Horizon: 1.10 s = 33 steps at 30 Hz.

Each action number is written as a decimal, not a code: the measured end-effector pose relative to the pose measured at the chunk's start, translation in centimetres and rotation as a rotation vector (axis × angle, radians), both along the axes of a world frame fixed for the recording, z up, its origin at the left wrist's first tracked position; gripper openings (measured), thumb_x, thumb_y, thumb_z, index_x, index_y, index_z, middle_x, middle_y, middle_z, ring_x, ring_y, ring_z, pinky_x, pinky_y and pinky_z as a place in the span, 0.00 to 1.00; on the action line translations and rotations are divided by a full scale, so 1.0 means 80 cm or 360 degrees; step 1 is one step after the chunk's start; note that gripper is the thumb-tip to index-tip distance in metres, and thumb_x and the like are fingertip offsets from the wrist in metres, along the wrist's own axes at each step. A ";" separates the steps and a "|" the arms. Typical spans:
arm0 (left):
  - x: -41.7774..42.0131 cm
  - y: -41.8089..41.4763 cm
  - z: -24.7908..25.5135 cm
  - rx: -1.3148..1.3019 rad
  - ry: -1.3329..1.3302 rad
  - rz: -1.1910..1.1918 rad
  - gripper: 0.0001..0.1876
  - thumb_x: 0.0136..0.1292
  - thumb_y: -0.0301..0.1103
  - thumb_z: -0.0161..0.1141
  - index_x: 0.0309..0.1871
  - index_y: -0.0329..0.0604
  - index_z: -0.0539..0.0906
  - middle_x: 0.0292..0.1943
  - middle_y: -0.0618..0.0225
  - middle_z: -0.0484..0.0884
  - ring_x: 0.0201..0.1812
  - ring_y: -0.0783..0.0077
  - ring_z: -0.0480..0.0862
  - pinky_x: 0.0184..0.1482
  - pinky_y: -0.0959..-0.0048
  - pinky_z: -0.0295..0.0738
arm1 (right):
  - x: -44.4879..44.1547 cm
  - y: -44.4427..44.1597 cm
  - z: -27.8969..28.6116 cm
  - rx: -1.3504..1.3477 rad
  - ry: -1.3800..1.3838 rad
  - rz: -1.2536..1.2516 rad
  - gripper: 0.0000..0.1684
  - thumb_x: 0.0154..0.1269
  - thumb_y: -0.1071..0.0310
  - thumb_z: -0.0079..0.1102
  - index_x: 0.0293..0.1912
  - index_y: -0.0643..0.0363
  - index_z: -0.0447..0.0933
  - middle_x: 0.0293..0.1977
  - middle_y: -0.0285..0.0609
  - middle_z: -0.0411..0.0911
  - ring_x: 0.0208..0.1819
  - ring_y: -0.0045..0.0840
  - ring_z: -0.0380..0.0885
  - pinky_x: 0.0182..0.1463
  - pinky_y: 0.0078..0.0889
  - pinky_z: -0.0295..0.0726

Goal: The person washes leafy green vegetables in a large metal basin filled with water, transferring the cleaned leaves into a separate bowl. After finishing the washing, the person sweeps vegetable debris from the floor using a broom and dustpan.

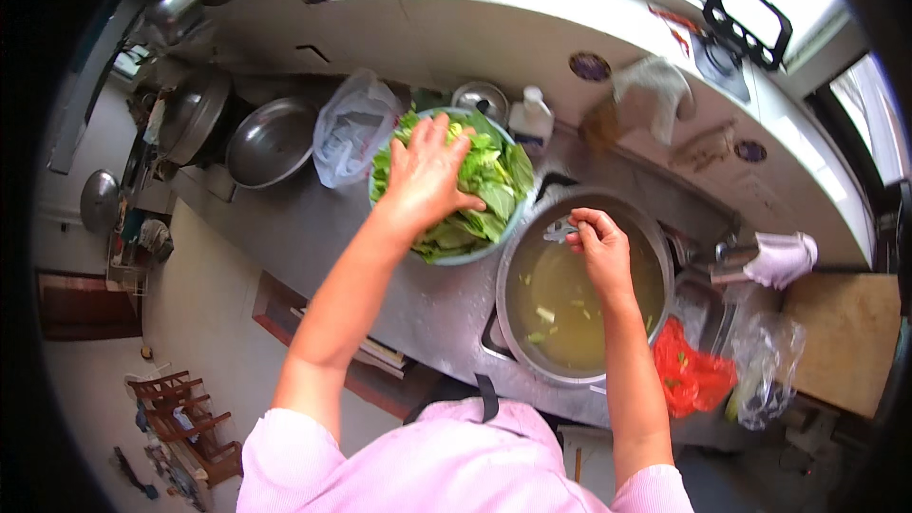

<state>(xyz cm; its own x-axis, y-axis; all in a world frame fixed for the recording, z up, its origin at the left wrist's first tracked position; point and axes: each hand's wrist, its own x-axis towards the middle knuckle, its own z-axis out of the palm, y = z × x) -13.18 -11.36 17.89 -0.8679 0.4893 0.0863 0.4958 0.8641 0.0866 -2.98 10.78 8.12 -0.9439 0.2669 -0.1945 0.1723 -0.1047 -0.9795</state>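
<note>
My left hand (pixel 427 174) lies with spread fingers on top of a heap of green leafy vegetables (pixel 491 178), which fills a light blue basin (pixel 470 256) on the steel counter. To the right, a large metal basin (pixel 506 285) holds cloudy yellowish water with bits of vegetable floating in it. Over this water is my right hand (pixel 598 239), its thumb and fingers pinched together at a small, pale, translucent thing (pixel 558 229). Whether that is plastic or something else, I cannot tell.
A plastic bag (pixel 353 132) and a metal pan (pixel 274 142) stand left of the leaves. Behind are a metal lid (pixel 481 101) and a white bottle (pixel 531 120). A red plastic bag (pixel 687 370), a clear bag (pixel 766 370), a faucet (pixel 730 253) and a wooden board (pixel 844 342) are at the right.
</note>
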 end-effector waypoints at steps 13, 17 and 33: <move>-0.034 0.003 -0.021 0.0046 -0.0203 -0.0193 0.49 0.32 0.52 0.69 0.62 0.51 0.60 0.62 0.52 0.57 0.63 0.52 0.56 0.60 0.58 0.55 | 0.162 0.071 -0.185 0.1202 -0.0439 0.0107 0.25 0.51 0.60 0.58 0.48 0.60 0.70 0.46 0.52 0.69 0.49 0.38 0.67 0.52 0.36 0.66; -0.014 0.005 0.010 0.0031 -0.0098 -0.0204 0.47 0.34 0.47 0.70 0.62 0.50 0.60 0.61 0.50 0.57 0.62 0.51 0.57 0.61 0.61 0.55 | 0.140 0.019 -0.197 0.1471 -0.0448 0.0310 0.32 0.48 0.56 0.60 0.54 0.52 0.66 0.57 0.54 0.55 0.57 0.48 0.57 0.58 0.44 0.59; 0.108 0.060 0.010 0.1429 -0.0126 -0.0165 0.08 0.62 0.27 0.49 0.42 0.40 0.77 0.31 0.68 0.75 0.27 0.80 0.73 0.29 0.82 0.71 | 0.204 0.067 -0.187 0.0169 -0.0758 0.0093 0.15 0.59 0.57 0.52 0.35 0.60 0.72 0.22 0.36 0.72 0.23 0.18 0.69 0.29 0.24 0.70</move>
<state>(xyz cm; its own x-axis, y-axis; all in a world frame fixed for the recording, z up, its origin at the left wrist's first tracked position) -4.55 -6.54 18.73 -0.8430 0.3425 0.4148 0.5310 0.4064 0.7435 13.33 16.16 -6.86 -0.7706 0.2579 -0.5828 0.6063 0.0150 -0.7951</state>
